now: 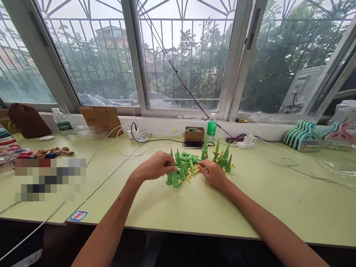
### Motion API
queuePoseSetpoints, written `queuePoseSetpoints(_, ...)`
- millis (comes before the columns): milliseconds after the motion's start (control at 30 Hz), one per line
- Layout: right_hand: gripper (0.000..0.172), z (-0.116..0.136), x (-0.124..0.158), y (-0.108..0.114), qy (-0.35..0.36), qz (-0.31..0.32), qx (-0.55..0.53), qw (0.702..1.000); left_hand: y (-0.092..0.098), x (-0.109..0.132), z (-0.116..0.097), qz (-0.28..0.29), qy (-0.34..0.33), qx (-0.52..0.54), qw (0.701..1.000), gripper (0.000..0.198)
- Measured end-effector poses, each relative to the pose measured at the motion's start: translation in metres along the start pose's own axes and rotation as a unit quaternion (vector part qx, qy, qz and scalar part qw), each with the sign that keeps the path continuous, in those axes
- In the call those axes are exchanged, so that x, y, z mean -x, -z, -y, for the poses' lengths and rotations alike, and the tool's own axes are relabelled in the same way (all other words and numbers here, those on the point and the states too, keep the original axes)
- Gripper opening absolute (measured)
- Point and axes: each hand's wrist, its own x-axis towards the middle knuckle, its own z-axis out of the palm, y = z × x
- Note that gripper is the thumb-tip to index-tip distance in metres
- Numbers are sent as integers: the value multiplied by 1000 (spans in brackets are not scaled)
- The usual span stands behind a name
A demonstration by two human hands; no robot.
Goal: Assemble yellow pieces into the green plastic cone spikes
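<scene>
My left hand (158,165) reaches in from the left, with thumb and fingers closed around the upper part of an upright green plastic spike (176,181). My right hand (213,172) is at the right side of the pile, its thumb and fingertips pinched together. What it pinches, if anything, is too small to make out. Between the hands lie several green spikes (190,161), some standing on round bases and others on their sides. Small yellow plastic pieces (189,178) are scattered among them. Behind my right hand stand more green spikes (224,155) with yellow pieces fitted near their bases.
At the back are a small brown box (194,132), a green-labelled bottle (211,127), a power strip (246,142) and loose cables. Hangers (303,136) stand at right. A cardboard box (100,120) and wooden-beaded items (54,152) are at left. The table's front edge (194,231) runs below my forearms.
</scene>
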Motion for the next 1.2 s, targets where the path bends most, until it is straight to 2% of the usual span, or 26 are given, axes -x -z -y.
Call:
queuePoseSetpoints(133,26,-1,-1,-1,6,-25,-30,999,-11,-13,-24,-30,-67,7,997,28)
queuePoseSetpoints(267,32,-1,-3,0,-29,-77,-69,994,-42,-44,-35,-69,-94,-22,993,32)
queuePoseSetpoints(333,31,1,-3,3,-48,-102,-87,990,-57,-61,-35,-96,-85,-25,991,33)
queuePoseSetpoints(400,31,3,-3,7,-64,-126,-94,985,-69,-75,-34,-99,-72,-22,992,35)
queuePoseSetpoints(500,30,5,-4,10,-78,-144,-89,982,-80,-92,-33,-108,-45,-46,992,39)
queuePoseSetpoints(600,25,4,-4,11,-91,-129,-92,983,-84,-101,-32,-114,-21,-65,991,36)
queuePoseSetpoints(800,23,2,-5,12,-90,-91,-107,986,-88,-107,-33,-128,-20,-53,990,31)
queuePoseSetpoints(1000,29,-3,-5,12,-90,-91,-110,986,-88,-105,-33,-107,-13,-12,994,28)
queuePoseSetpoints(1200,27,1,-4,12,-95,-86,-94,987,-83,-93,-32,-139,-46,-17,989,15)
